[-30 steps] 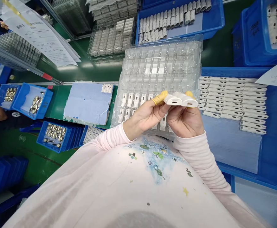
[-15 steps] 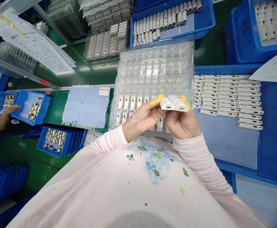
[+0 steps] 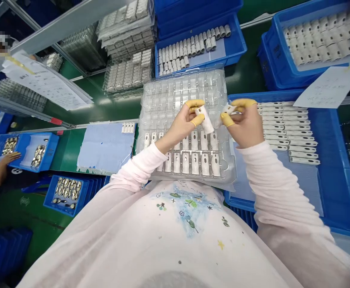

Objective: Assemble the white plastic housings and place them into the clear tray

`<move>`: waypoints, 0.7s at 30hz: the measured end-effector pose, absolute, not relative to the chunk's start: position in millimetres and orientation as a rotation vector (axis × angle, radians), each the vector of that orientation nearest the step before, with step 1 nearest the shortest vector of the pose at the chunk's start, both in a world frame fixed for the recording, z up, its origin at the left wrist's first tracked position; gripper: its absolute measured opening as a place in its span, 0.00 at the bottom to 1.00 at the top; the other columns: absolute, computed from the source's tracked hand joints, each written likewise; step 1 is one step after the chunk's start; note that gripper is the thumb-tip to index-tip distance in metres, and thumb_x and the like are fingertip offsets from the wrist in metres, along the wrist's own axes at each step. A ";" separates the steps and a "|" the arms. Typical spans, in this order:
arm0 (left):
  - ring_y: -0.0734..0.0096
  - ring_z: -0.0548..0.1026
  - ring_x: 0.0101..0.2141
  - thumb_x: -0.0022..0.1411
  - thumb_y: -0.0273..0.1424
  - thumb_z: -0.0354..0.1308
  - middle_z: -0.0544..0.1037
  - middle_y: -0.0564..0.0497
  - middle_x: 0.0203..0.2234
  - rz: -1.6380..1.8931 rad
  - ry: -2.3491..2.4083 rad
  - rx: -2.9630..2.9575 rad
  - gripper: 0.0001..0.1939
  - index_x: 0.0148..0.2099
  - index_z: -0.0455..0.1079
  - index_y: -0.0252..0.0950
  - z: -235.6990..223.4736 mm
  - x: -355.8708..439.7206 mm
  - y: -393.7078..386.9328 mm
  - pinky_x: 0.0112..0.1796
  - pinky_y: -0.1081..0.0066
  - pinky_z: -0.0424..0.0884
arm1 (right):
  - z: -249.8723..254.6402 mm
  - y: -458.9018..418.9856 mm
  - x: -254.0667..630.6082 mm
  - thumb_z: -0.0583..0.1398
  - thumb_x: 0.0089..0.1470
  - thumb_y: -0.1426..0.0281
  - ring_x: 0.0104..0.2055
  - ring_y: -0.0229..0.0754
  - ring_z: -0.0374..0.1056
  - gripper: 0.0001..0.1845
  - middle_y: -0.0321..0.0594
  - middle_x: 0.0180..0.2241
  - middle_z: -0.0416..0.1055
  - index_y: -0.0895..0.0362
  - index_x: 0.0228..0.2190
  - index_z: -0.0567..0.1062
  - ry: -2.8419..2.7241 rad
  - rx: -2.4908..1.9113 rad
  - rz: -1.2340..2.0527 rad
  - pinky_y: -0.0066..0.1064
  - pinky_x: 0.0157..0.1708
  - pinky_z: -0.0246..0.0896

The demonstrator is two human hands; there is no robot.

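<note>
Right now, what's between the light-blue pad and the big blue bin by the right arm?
In the head view, a clear plastic tray with white pieces in it lies between the pad and the bin; the left hand holds another piece over it.

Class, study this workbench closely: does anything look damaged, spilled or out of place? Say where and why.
Yes: the pale-blue, flat rectangular sheet, left of the clear plastic compartment tray, looks worn. Its edges appear ragged and frayed rather than cleanly cut. No spill is visible.
</note>
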State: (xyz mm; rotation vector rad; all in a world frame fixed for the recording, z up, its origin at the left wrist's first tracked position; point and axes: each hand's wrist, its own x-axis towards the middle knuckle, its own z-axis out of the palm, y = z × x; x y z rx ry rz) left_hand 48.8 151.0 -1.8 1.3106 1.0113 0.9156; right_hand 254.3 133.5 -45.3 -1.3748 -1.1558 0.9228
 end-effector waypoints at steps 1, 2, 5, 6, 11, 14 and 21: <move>0.70 0.78 0.54 0.69 0.20 0.54 0.75 0.47 0.56 0.906 1.044 1.428 0.17 0.58 0.64 0.40 -11.1 54.4 163.3 0.60 0.64 0.74 | -53.9 146.1 257.8 0.70 0.51 0.72 0.33 0.41 0.76 0.26 0.36 0.41 0.79 0.49 0.50 0.71 -1.252 -1.450 0.841 0.39 0.44 0.74; 0.70 0.77 0.55 0.69 0.20 0.53 0.74 0.45 0.58 0.884 1.068 1.525 0.18 0.58 0.64 0.40 -20.6 60.1 174.8 0.61 0.64 0.73 | -62.2 157.8 260.7 0.69 0.52 0.72 0.35 0.43 0.77 0.28 0.38 0.43 0.79 0.49 0.54 0.70 -1.363 -1.510 0.768 0.41 0.46 0.74; 0.70 0.78 0.49 0.68 0.19 0.51 0.74 0.43 0.59 0.778 1.157 1.725 0.19 0.58 0.63 0.39 -46.9 74.3 201.4 0.57 0.64 0.75 | -82.3 183.4 265.1 0.64 0.57 0.71 0.40 0.50 0.77 0.22 0.43 0.43 0.79 0.52 0.54 0.74 -1.671 -1.620 0.640 0.48 0.52 0.74; 0.69 0.77 0.47 0.67 0.19 0.51 0.75 0.42 0.58 0.743 1.199 1.772 0.20 0.58 0.63 0.38 -54.1 77.2 207.2 0.56 0.64 0.76 | -87.1 188.3 265.3 0.63 0.58 0.70 0.42 0.51 0.77 0.20 0.45 0.44 0.79 0.53 0.53 0.75 -1.741 -1.640 0.608 0.50 0.54 0.74; 0.60 0.77 0.51 0.66 0.21 0.50 0.75 0.36 0.57 0.576 1.335 1.986 0.20 0.59 0.64 0.35 -75.4 80.2 214.8 0.58 0.56 0.74 | -102.1 193.1 261.2 0.60 0.62 0.66 0.61 0.63 0.69 0.18 0.55 0.58 0.72 0.55 0.52 0.79 -1.859 -1.666 0.403 0.63 0.65 0.64; 0.52 0.72 0.60 0.67 0.22 0.49 0.71 0.30 0.61 0.517 1.361 2.146 0.21 0.62 0.65 0.31 -80.9 80.0 209.3 0.64 0.51 0.68 | -109.7 190.4 257.1 0.62 0.60 0.67 0.66 0.67 0.63 0.19 0.55 0.62 0.69 0.54 0.52 0.79 -1.803 -1.696 0.408 0.66 0.67 0.60; 0.44 0.62 0.69 0.67 0.24 0.54 0.65 0.32 0.69 0.541 1.518 2.180 0.22 0.62 0.68 0.35 -86.4 81.7 206.8 0.71 0.43 0.55 | -150.6 183.8 276.9 0.57 0.65 0.69 0.70 0.56 0.62 0.22 0.55 0.64 0.65 0.55 0.59 0.72 -1.319 -1.816 0.404 0.55 0.70 0.59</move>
